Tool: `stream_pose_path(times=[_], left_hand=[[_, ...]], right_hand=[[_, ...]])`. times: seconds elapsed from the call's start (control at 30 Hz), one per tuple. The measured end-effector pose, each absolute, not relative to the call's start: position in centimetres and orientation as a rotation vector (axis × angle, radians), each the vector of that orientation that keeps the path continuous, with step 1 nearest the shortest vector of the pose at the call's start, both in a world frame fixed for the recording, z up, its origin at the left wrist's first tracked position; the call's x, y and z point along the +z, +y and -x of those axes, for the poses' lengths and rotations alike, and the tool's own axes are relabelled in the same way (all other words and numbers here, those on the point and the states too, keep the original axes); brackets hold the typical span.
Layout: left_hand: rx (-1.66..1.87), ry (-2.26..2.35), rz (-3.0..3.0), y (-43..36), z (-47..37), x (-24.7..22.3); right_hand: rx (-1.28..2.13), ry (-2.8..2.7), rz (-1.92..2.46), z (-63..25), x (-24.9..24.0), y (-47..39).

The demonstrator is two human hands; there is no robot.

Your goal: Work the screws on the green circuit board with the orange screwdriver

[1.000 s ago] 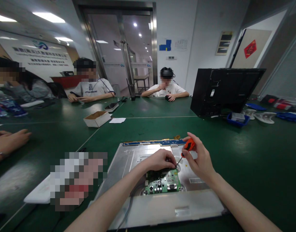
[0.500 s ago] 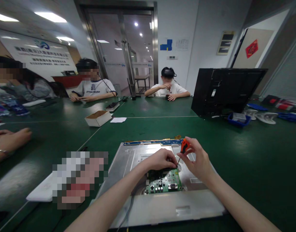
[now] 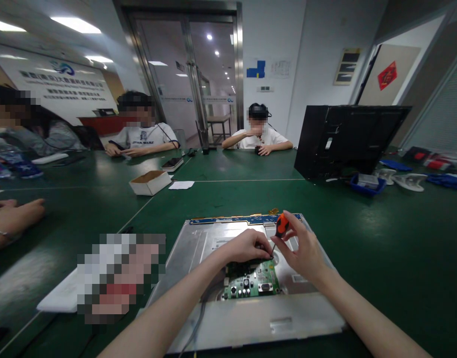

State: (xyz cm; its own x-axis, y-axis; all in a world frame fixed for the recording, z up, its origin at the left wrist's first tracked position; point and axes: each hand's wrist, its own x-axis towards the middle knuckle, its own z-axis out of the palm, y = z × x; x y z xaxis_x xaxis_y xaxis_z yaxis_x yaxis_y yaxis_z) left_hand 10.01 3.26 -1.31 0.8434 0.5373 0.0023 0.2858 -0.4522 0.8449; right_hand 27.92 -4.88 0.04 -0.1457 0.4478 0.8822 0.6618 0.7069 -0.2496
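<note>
Green circuit board (image 3: 254,286) under a screwdriver (image 3: 282,225)

Nearest, a grey cable (image 3: 201,318) trails over the metal panel (image 3: 187,253) that bears the board. The board looks light and stiff, its raised parts fragile; bare edges would be the safest hold, while the broad panel would want both sides supported. At the board's far right corner, the left hand's (image 3: 250,244) fingers are bunched, their grip hidden. Close beside it, the right hand (image 3: 305,248) pinches the orange-and-black handle, shaft slanting down to that corner. Beyond lies the panel's thin blue strip (image 3: 221,221), likely delicate.
</note>
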Motion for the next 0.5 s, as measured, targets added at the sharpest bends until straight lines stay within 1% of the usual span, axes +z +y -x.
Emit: stream_pose_path(times=[0.2,0.5], left_hand=[[0.337,0.590,-2.078,3.10,-9.97,-0.97],[0.327,0.613,-2.084,3.14,-10.08,-1.21]], right_hand=[[-0.168,-1.813,0.936,-27.97,0.14,-5.02],[-0.248,-1.751,0.971,-28.12,-0.66,-4.73]])
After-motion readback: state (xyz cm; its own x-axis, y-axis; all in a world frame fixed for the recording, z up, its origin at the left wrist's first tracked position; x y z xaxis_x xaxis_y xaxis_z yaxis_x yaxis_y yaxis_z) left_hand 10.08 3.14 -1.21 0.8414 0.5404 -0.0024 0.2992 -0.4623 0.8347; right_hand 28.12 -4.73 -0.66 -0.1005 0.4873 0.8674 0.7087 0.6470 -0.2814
